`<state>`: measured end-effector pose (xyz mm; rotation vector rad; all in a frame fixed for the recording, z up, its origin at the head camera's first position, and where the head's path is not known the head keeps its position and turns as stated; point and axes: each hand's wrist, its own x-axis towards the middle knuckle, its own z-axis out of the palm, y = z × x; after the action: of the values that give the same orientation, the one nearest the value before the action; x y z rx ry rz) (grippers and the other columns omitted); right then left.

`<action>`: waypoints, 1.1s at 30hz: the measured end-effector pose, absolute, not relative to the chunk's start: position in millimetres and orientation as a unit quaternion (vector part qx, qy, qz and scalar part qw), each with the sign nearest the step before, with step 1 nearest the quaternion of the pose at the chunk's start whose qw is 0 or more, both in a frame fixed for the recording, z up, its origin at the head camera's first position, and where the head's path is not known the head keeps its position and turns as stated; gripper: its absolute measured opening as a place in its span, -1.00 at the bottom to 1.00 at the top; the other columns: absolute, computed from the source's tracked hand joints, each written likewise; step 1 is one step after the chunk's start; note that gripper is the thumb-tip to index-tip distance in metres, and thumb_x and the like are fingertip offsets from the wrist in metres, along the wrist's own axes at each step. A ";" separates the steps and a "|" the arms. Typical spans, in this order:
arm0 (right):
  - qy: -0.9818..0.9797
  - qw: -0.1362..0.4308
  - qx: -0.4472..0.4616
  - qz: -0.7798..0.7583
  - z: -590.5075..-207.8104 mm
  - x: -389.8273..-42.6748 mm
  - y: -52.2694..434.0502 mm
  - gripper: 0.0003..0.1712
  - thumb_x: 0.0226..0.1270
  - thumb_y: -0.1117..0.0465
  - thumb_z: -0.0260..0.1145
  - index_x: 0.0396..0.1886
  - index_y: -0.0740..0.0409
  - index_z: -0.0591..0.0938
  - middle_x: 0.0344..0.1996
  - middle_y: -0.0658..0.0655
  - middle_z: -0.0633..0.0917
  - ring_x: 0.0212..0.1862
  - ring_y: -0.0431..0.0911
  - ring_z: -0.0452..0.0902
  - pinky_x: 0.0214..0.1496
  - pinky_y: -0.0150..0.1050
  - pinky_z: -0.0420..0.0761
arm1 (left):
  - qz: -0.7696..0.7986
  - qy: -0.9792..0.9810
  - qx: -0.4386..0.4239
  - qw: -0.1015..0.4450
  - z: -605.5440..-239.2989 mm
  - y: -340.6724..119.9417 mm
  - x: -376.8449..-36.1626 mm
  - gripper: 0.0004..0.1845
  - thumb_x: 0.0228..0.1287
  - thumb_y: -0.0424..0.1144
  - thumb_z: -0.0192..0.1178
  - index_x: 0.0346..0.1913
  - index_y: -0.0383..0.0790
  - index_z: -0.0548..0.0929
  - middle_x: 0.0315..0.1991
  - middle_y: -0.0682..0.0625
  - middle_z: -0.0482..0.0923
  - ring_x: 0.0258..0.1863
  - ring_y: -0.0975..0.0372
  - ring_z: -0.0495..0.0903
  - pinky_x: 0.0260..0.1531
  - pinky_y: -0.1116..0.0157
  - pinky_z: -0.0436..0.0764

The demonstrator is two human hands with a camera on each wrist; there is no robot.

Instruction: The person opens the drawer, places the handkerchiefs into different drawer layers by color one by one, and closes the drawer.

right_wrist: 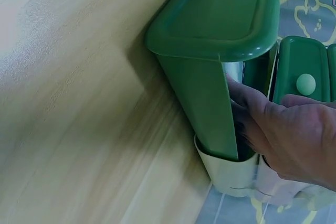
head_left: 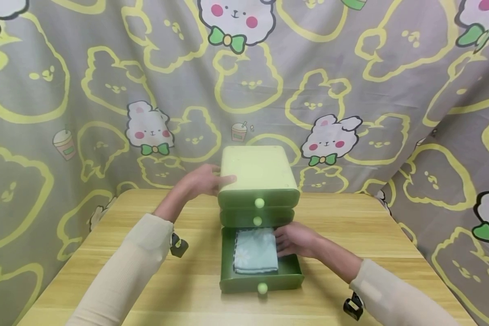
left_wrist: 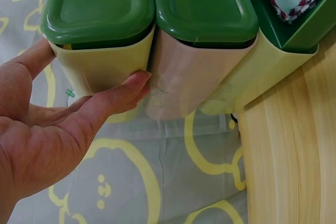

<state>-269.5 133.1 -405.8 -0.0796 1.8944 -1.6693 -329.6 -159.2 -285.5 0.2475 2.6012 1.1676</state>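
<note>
While the left hand (head_left: 201, 181) braces the drawer unit (head_left: 257, 181) flat-fingered, the right hand (head_left: 295, 240), fingers loosely extended, should press the folded cloth (head_left: 255, 250) flat inside the unit's open bottom drawer (head_left: 261, 277).

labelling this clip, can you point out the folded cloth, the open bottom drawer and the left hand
folded cloth (head_left: 255, 250), head view, middle of its top face
open bottom drawer (head_left: 261, 281), head view, front panel above the knob
left hand (head_left: 201, 182), head view, back of the hand beside the cabinet
</note>
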 end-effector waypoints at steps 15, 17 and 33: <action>0.727 0.293 -0.041 -0.619 -386.0 -251.6 141.5 -0.31 0.53 0.20 0.14 0.41 0.64 0.24 0.34 0.67 0.32 0.32 0.36 0.43 0.34 0.15 0.52 | 0.389 0.907 0.093 0.135 -286.3 -160.1 -330.1 -0.10 0.29 0.31 0.25 0.48 -0.24 0.36 0.12 -0.15 0.67 0.15 0.00 0.62 0.29 -0.07 0.50; 0.721 0.294 -0.053 -0.625 -383.0 -249.0 140.7 -0.30 0.53 0.16 0.16 0.38 0.65 0.25 0.31 0.63 0.40 0.28 0.29 0.50 0.35 0.10 0.53 | 0.388 0.907 0.094 0.134 -286.3 -160.1 -330.3 -0.10 0.29 0.31 0.25 0.48 -0.24 0.36 0.10 -0.15 0.67 0.15 0.00 0.63 0.29 -0.07 0.50; 0.676 0.377 -0.130 -0.619 -378.7 -211.1 131.7 -0.63 0.39 0.20 0.18 -0.14 0.49 0.65 -0.40 0.21 0.77 -0.35 -0.02 0.76 -0.10 -0.05 0.78 | 0.394 0.905 0.091 0.135 -286.5 -158.0 -330.7 -0.08 0.29 0.29 0.27 0.50 -0.27 0.32 0.16 -0.19 0.63 0.20 -0.03 0.59 0.30 -0.06 0.50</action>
<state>-211.1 131.7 -378.7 -0.3330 1.7290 -1.5829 -330.7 -158.0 -286.5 0.2633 2.6201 1.1415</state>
